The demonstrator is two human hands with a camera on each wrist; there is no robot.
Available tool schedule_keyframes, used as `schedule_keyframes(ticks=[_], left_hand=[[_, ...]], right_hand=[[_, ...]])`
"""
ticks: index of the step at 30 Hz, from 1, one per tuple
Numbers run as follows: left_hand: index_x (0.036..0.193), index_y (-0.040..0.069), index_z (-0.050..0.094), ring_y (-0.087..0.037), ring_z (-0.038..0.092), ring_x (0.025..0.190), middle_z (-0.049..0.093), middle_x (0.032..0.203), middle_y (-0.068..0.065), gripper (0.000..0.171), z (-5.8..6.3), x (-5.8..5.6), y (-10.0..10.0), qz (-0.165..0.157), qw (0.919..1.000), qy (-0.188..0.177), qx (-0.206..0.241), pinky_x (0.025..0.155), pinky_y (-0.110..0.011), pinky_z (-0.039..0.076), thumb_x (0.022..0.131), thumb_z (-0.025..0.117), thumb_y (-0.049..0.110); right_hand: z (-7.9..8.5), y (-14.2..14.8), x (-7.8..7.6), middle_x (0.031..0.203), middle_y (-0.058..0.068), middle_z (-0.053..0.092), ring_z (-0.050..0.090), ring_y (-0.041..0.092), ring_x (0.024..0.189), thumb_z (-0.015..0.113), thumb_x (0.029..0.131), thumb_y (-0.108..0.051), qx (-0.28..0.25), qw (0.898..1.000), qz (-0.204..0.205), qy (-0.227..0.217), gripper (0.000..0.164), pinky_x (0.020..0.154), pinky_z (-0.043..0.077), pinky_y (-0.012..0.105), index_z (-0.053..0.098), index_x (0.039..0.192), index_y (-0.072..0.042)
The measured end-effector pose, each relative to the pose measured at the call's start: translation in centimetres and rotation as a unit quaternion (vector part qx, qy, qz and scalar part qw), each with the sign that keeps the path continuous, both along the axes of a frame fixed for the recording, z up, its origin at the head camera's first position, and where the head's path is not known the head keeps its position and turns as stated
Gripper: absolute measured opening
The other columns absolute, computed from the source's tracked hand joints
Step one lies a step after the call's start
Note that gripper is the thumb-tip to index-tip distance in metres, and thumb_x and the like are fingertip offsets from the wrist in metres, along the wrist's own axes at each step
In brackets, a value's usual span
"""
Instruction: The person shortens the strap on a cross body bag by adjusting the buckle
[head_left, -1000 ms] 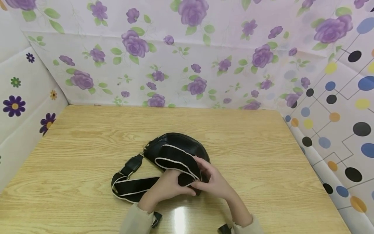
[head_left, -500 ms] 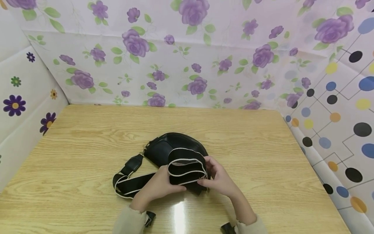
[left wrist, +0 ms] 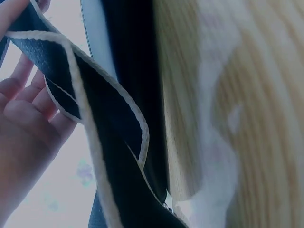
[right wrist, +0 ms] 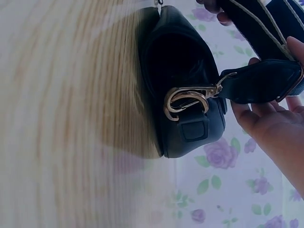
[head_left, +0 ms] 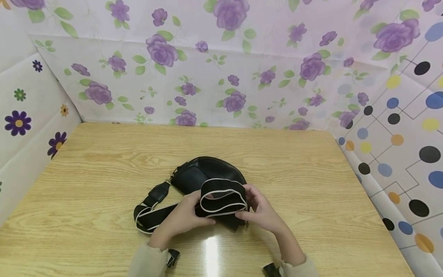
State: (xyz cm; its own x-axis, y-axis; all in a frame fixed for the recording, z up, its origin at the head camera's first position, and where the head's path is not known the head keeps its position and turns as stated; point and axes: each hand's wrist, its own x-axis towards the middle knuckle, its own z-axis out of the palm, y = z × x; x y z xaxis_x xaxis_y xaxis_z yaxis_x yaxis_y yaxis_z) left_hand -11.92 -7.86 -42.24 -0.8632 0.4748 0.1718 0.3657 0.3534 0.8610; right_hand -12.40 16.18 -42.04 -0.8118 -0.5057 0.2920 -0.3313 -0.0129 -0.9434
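Observation:
A black half-moon shoulder bag (head_left: 190,175) lies on the wooden table. Its wide black strap (head_left: 221,185), edged in white cord, is folded in loops in front of the bag. My right hand (head_left: 263,213) pinches the right side of the loops between thumb and fingers, near the strap's leather end tab (right wrist: 256,81). A gold clasp (right wrist: 187,99) joins that tab to the bag. On the other side my left hand (head_left: 181,215) holds the loops, its thumb in front and its fingers behind the strap (left wrist: 107,137). The strap's left length runs out beneath the left wrist.
Another leather tab (head_left: 159,192) links the strap to the bag's left end. Black wrist mounts (head_left: 271,270) sit at the sleeves. The wooden table (head_left: 304,173) stands between a rose-patterned back sheet (head_left: 207,77) and patterned side sheets.
The loops have shifted right and opened into a rounder roll. My left hand has moved left and down a little, its thumb drawing back; the right hand has moved slightly right.

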Motion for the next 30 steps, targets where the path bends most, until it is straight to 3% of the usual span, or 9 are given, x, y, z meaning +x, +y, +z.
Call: schedule_keyframes(ticks=[7,13,17,20,23,30], left_hand=[[0.111,0.017,0.057,-0.011,0.05,0.103,0.056,0.11,0.007,0.058,0.05,-0.07,0.16,-0.006,0.9999,0.011,0.001,0.088,-0.032,0.039,0.06,0.084,0.017],[0.118,0.018,0.052,-0.01,0.046,0.104,0.05,0.111,0.01,0.071,-0.13,-0.11,0.36,0.0,0.9989,0.035,-0.03,0.089,-0.034,0.038,0.056,0.086,0.023],[0.106,0.013,0.062,-0.012,0.041,0.106,0.047,0.113,0.008,0.062,-0.22,-0.05,0.35,0.015,0.9973,0.061,-0.038,0.091,-0.039,0.034,0.052,0.087,0.028],[0.089,0.009,0.068,-0.015,0.037,0.108,0.045,0.117,0.006,0.049,-0.23,-0.01,0.3,0.021,0.9975,0.065,-0.016,0.092,-0.041,0.031,0.048,0.087,0.028],[0.081,0.01,0.069,-0.014,0.037,0.104,0.047,0.112,0.007,0.041,-0.26,0.03,0.24,0.022,0.9982,0.054,0.011,0.09,-0.038,0.033,0.047,0.087,0.024],[0.095,0.015,0.067,-0.013,0.048,0.098,0.056,0.105,0.006,0.046,-0.5,-0.08,0.16,-0.018,0.9967,0.043,0.066,0.086,-0.031,0.039,0.053,0.085,0.011]], right_hand=[[0.13,0.16,-0.13,0.099,0.007,0.054,0.052,0.015,0.083,0.065,0.072,0.011,-0.003,1.0,0.012,0.003,0.048,0.07,0.044,0.027,0.043,0.114,0.004],[0.18,0.29,-0.33,0.1,0.009,0.054,0.053,0.017,0.084,0.066,0.072,0.011,-0.007,0.999,0.031,0.004,0.049,0.072,0.044,0.029,0.043,0.115,0.004],[0.16,0.33,-0.41,0.101,0.009,0.055,0.054,0.018,0.085,0.067,0.072,0.011,-0.008,0.999,0.035,0.0,0.049,0.073,0.045,0.03,0.044,0.115,0.003],[0.2,0.38,-0.4,0.102,0.007,0.055,0.054,0.017,0.084,0.067,0.071,0.011,-0.012,0.999,0.036,-0.003,0.049,0.073,0.045,0.029,0.044,0.114,0.004],[0.31,0.41,-0.37,0.102,0.006,0.056,0.054,0.017,0.084,0.067,0.071,0.012,-0.019,0.999,0.039,-0.006,0.048,0.073,0.044,0.029,0.044,0.113,0.005],[0.35,0.42,-0.39,0.101,0.005,0.056,0.055,0.017,0.084,0.068,0.07,0.011,-0.019,0.999,0.039,-0.009,0.047,0.074,0.045,0.028,0.044,0.111,0.007]])
